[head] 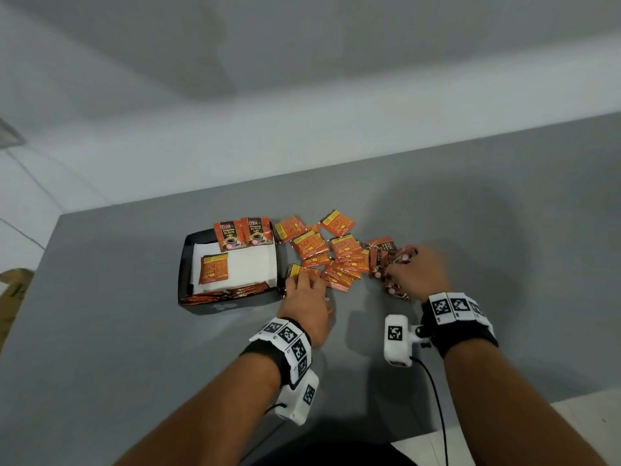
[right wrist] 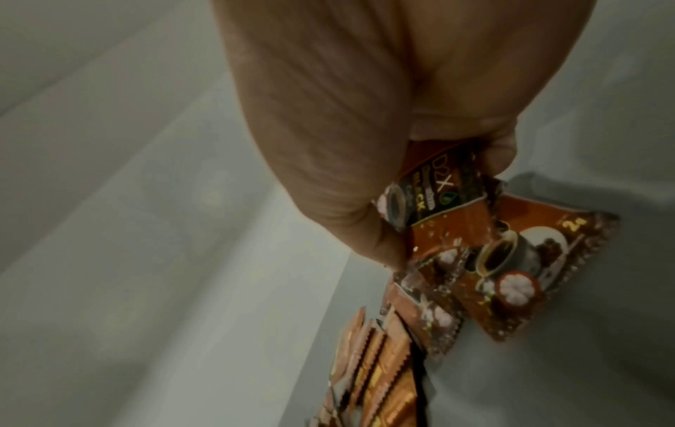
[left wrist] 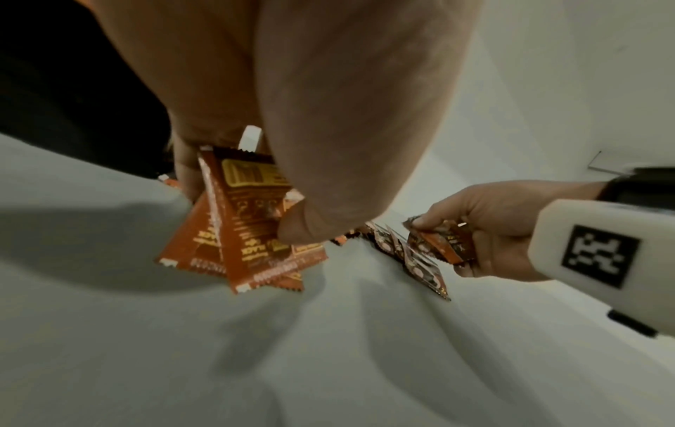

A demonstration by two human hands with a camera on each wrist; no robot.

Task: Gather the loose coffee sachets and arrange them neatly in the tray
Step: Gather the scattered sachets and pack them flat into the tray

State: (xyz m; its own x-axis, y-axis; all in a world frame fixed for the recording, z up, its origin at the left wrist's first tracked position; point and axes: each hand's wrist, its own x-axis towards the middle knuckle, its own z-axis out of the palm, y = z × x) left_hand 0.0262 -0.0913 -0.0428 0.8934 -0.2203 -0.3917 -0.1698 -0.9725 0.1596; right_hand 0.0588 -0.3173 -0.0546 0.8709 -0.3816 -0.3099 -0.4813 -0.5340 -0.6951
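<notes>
On the grey table (head: 134,331), orange foil coffee sachets (head: 339,253) lie scattered beside the black cardboard tray (head: 232,306). Left wrist: the left hand (left wrist: 310,144) pinches several sachets. Right wrist: the right hand (right wrist: 347,144) grips a bunch, count blurred.

hands: two, a left hand (head: 307,290) and a right hand (head: 415,275), each held sachets
tray (head: 232,306): one
sachets in tray: two stood upright (head: 242,233) at the far wall, one lay flat (head: 214,268), a row along the near wall could not be counted
loose sachets (head: 336,253): a pile on the table (head: 134,331), too overlapped for an exact count
wrist cameras: two
</notes>
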